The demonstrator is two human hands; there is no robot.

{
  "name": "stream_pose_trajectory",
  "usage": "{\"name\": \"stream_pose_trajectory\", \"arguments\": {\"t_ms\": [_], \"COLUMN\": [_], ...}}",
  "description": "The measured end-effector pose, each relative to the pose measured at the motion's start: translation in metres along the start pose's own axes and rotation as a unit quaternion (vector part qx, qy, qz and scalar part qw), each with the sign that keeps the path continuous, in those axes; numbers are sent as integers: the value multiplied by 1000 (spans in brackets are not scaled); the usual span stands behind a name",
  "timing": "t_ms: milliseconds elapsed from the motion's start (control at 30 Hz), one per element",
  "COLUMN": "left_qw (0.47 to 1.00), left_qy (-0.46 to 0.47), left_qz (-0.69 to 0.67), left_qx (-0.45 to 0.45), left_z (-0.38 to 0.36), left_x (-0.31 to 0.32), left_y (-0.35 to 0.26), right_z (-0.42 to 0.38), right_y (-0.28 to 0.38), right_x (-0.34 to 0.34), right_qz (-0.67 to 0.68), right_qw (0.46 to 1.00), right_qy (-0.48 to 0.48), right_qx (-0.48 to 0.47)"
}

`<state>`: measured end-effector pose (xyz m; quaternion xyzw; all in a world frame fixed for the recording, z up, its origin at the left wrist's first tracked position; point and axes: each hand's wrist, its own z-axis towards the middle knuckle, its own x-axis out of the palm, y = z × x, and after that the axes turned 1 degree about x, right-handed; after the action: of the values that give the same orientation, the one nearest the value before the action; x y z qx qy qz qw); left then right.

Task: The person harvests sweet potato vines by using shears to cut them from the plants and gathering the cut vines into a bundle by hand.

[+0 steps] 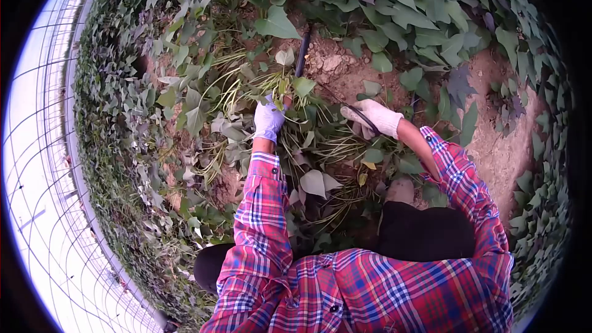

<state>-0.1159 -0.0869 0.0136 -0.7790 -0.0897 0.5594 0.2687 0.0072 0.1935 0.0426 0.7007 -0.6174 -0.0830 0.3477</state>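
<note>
My left hand (269,119), in a pale thin glove, is closed around a bunch of leafy vine stems (280,86). Leaves partly cover its fingers. To the right, my right hand (375,117) wears a whitish glove and is wrapped round a slim dark tool (367,122) that looks like a sickle. Its thin front part points up and left toward the bunch, and its tip is lost among the stems. Cut or loosened stems and wilted leaves (314,182) lie below and between my hands.
A black hose (303,52) lies on bare reddish soil (333,58) ahead of my hands. Dense green vines (419,6) grow ahead and on both sides. A wire mesh fence (43,148) runs along the left. My bent knee (425,231) is close below my right arm.
</note>
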Motion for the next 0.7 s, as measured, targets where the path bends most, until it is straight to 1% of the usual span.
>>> {"name": "stream_pose_trajectory", "arguments": {"t_ms": [67,100,167,200,267,300,333,367,400,433,467,500,533,567,600,633,667,700], "left_qw": [999,999,990,997,998,993,994,996,997,996,996,996,984,977,977,978,978,978], "left_qy": [20,6,47,31,-19,-18,-35,-16,2,-33,-32,11,54,57,58,74,91,91], "left_qz": [25,48,127,62,-15,-97,-36,-30,-24,33,32,-66,-163,-199,-198,-177,-156,-156], "left_qx": [1,6,-48,-34,-62,-65,-95,-83,-70,-74,-75,-58,-40,-55,-56,-79,-102,-103], "left_z": [8,8,6,11,30,31,38,42,44,37,35,34,31,22,21,20,19,16], "left_x": [18,18,-6,-6,-5,-14,-11,-14,-16,-19,-24,-25,-31,-34,-35,-37,-39,-40], "left_y": [21,18,-17,-7,30,26,37,39,39,25,17,16,7,-2,-2,-2,-2,0], "right_z": [-2,-4,-2,4,11,10,9,7,5,3,1,1,1,0,-2,-4,-8,-7], "right_y": [9,17,17,16,9,7,5,4,3,3,2,1,0,0,2,6,7,8], "right_x": [0,-1,1,0,-6,-6,-5,-4,-5,-6,-7,-7,-8,-9,-9,-9,-8,-7], "right_qz": [-34,-15,-94,-45,-37,-31,-85,-85,-109,-133,-134,-135,-136,-135,-105,-75,-117,-118], "right_qw": [997,999,993,997,997,996,995,995,994,991,991,991,990,990,994,997,991,991], "right_qy": [-37,15,23,57,71,86,45,45,24,3,3,1,0,0,14,29,19,20], "right_qx": [-52,-42,-72,0,10,22,10,11,-4,-20,-18,-23,-29,-29,-18,-7,-55,-55]}}
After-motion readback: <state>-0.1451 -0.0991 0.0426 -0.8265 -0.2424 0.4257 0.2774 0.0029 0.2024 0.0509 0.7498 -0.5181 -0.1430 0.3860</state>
